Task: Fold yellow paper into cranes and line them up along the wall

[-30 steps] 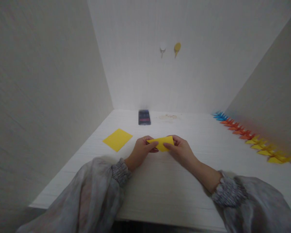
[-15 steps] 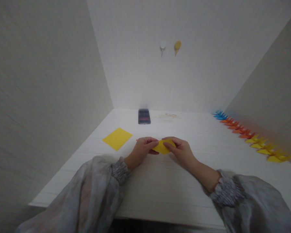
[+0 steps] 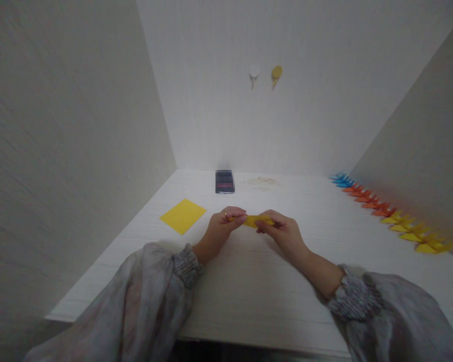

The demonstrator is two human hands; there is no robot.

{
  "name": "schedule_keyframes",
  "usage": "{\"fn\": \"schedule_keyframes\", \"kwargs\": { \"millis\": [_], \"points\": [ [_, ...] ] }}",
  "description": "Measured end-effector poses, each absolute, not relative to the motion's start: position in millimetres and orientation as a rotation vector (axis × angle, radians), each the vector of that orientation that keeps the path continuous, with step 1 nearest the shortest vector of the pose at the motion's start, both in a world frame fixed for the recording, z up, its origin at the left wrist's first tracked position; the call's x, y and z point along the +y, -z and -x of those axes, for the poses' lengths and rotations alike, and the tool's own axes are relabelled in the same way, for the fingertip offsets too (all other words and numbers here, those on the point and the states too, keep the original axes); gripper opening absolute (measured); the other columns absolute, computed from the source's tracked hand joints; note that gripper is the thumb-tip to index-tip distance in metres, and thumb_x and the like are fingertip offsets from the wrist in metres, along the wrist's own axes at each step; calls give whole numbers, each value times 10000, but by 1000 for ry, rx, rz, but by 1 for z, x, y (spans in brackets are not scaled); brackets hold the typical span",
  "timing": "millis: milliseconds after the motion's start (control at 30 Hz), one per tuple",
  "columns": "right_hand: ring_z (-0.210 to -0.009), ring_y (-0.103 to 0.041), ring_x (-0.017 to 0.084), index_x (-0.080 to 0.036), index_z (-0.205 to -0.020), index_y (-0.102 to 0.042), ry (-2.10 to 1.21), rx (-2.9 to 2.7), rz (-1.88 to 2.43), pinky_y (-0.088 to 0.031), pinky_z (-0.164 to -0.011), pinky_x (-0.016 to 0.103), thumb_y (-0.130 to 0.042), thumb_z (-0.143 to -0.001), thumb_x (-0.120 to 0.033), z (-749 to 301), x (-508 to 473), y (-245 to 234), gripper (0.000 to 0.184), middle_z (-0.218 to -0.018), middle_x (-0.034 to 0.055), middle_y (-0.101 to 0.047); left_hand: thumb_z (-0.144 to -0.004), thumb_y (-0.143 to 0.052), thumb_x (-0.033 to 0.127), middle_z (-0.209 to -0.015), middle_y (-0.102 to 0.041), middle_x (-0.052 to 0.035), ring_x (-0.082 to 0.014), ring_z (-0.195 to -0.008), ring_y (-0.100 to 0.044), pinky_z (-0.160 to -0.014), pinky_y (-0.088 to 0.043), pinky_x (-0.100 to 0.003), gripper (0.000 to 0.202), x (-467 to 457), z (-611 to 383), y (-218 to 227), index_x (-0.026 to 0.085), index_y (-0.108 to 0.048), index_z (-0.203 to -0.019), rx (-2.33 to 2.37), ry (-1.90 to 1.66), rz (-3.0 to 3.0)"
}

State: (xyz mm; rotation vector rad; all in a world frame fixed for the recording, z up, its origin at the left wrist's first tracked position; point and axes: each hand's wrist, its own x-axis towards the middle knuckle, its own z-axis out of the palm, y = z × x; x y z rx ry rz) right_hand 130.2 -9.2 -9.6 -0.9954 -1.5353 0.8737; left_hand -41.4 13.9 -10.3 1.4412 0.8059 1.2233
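Note:
A folded yellow paper is held just above the white table between both hands. My left hand pinches its left end, and a ring shows on one finger. My right hand pinches its right end. The paper is seen nearly edge-on as a thin flat strip. A flat yellow paper square lies on the table to the left of my left hand.
A small dark box stands near the back wall. A row of folded paper figures runs along the right wall: blue, orange, yellow. Two round hooks hang on the back wall. Walls close in on three sides.
The yellow paper has been tilted and flattened: a second ago its broad face showed, now it appears as a thin strip. Both hands stayed in nearly the same place.

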Motion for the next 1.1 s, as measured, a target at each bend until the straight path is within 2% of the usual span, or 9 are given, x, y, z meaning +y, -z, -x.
{"fn": "schedule_keyframes", "kwargs": {
  "millis": [133,267,333,467,567,667,767,900,1100],
  "points": [
    [-760,-574,166,-239,-792,-674,-780,-1585,904,-491,-690,324,-604,-716,-264,-135,-7,10,106,-841,37,-608,-675,-634,264,-1019,-548,-54,-168,-1014,-475,-884,-378,-290,147,10,42,6,168,-680,-776,780,-1212,-1424],
    [-852,-569,187,-265,-770,-684,-696,-1644,888,-459,-787,354,-628,-689,-211,-137,-6,8,112,-877,36,-620,-692,-615,293,-1140,-496,-76,-170,-945,-518,-785,-443,-283,189,5,40,0,136,-662,-787,653,-1052,-1158],
    [-853,-571,188,-272,-756,-683,-733,-1654,867,-470,-767,348,-625,-684,-200,-136,-7,7,116,-894,33,-617,-705,-603,300,-1018,-565,-79,-148,-850,-552,-718,-457,-261,215,4,39,0,132,-630,-836,617,-1019,-1081],
    [-866,-574,194,-260,-725,-678,-817,-1678,852,-476,-758,348,-580,-713,-221,-134,-11,6,107,-904,35,-621,-606,-700,226,-739,-619,-14,-110,-661,-574,-649,-447,-239,438,8,39,7,152,-526,-1002,682,-966,-1088],
    [-940,-562,194,-252,-894,-644,-924,-1535,859,-451,-814,354,-508,-764,-249,-133,-11,7,188,-994,41,-622,-604,-704,227,-730,-629,-17,-120,-670,-590,-677,-449,-257,440,11,40,10,142,-521,-996,710,-986,-1122],
    [-913,-576,183,-226,-1032,-564,-1025,-1308,888,-445,-819,348,-442,-807,-307,-132,-10,8,269,-990,63,-627,-603,-705,231,-733,-633,-13,-126,-689,-600,-704,-450,-270,409,12,41,11,146,-537,-965,743,-1049,-1120],
    [-810,-591,175,-207,-945,-569,-1089,-1265,971,-466,-746,322,-505,-765,-363,-127,-8,9,246,-874,59,-636,-595,-707,238,-742,-639,-18,-122,-688,-598,-714,-448,-271,361,13,40,11,141,-573,-917,785,-1072,-1147],
    [-652,-583,158,-223,-860,-506,-1131,-1294,1044,-474,-605,298,-638,-637,-332,-123,-5,13,281,-735,5,-614,-555,-724,237,-721,-644,-20,-109,-662,-584,-669,-447,-242,312,14,37,13,131,-616,-828,854,-1071,-1178],
    [-673,-578,173,-232,-889,-485,-922,-1512,1144,-465,-600,305,-612,-675,-319,-128,-4,20,263,-757,22,-615,-610,-662,289,-643,-627,-5,-91,-519,-536,-490,-403,-204,218,13,37,14,140,-630,-766,949,-926,-1204]
  ]
}}
